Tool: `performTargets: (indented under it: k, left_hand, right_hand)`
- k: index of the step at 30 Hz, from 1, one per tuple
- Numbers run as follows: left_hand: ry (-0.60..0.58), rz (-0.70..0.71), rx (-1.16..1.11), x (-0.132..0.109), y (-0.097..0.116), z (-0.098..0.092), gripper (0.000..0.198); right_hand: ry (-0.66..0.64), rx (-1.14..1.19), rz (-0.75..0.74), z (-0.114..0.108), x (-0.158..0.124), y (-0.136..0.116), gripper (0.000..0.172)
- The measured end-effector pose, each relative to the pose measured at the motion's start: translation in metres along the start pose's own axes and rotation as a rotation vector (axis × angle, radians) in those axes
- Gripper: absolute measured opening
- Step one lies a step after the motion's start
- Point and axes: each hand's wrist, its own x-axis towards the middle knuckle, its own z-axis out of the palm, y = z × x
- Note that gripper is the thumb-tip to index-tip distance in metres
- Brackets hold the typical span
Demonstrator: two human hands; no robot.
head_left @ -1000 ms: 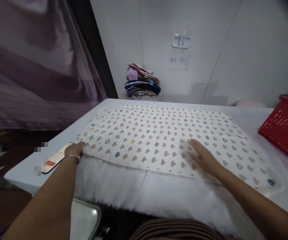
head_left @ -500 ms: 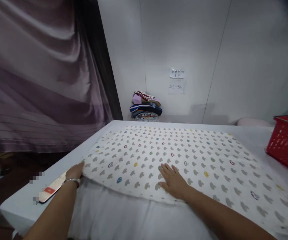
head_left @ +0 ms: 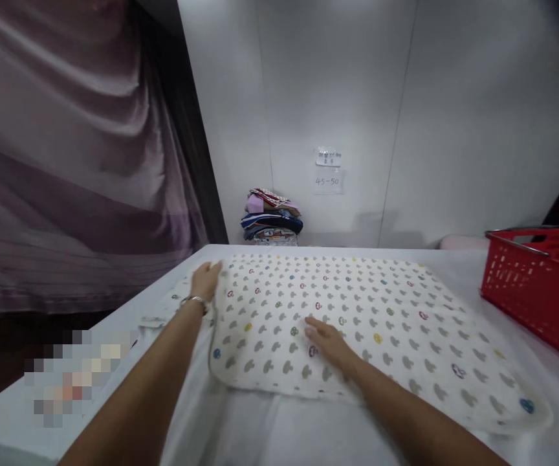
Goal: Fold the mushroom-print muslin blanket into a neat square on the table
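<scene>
A white cloth [head_left: 347,304] printed with small grey and coloured mushrooms is spread across the white-covered table. At its left edge is my left hand [head_left: 206,283], fingers curled on the fabric and a bracelet on the wrist. Another piece of the same mushroom print [head_left: 160,318] shows below and left of that edge, partly behind my left forearm. My right hand [head_left: 330,342] is over the middle of the cloth near its front edge, fingers extended and slightly bent, holding nothing; whether it presses on the fabric I cannot tell.
A red plastic basket [head_left: 536,291] stands at the table's right side. Folded fabrics [head_left: 272,220] are stacked beyond the far edge, below paper notes [head_left: 328,169] on the wall. A pinkish curtain [head_left: 66,181] hangs at left. A blurred-out object [head_left: 80,375] lies on the left of the table [head_left: 12,414].
My left hand has moved inward and away from me with the cloth's left edge, baring a printed piece beneath. My right hand stays near the middle, its fingers less spread. The view has shifted right.
</scene>
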Motion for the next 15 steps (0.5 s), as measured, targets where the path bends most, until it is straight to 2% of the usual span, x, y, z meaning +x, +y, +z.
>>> performTargets:
  k: [2, 4, 6, 8, 10, 12, 13, 15]
  left_hand:
    - [-0.129, 0.183, -0.051, -0.022, 0.058, 0.032, 0.03]
    - [-0.268, 0.345, -0.055, -0.06, 0.117, 0.068, 0.029]
    - [-0.42, 0.562, -0.051, -0.115, 0.167, 0.102, 0.029]
    - [-0.593, 0.844, 0.026, -0.178, 0.203, 0.131, 0.032]
    - [-0.729, 0.971, 0.027, -0.241, 0.22, 0.149, 0.024]
    - [-0.808, 1.055, 0.017, -0.292, 0.22, 0.157, 0.02]
    - [-0.836, 1.098, 0.005, -0.31, 0.216, 0.159, 0.02]
    - [-0.859, 1.19, -0.02, -0.331, 0.201, 0.159, 0.025]
  right_hand:
    - [0.057, 0.313, 0.072, -0.019, 0.002, -0.004, 0.063]
    - [0.093, 0.557, 0.094, -0.046, 0.0, -0.004, 0.062]
    - [0.175, 0.701, 0.102, -0.078, -0.01, 0.004, 0.062]
    - [0.295, 0.785, 0.124, -0.11, -0.03, 0.018, 0.063]
    - [0.394, 0.858, 0.199, -0.136, -0.055, 0.034, 0.06]
    - [0.413, 0.938, 0.332, -0.15, -0.082, 0.047, 0.052]
    - [0.402, 0.973, 0.403, -0.153, -0.094, 0.052, 0.047]
    - [0.392, 0.999, 0.497, -0.151, -0.111, 0.059, 0.036]
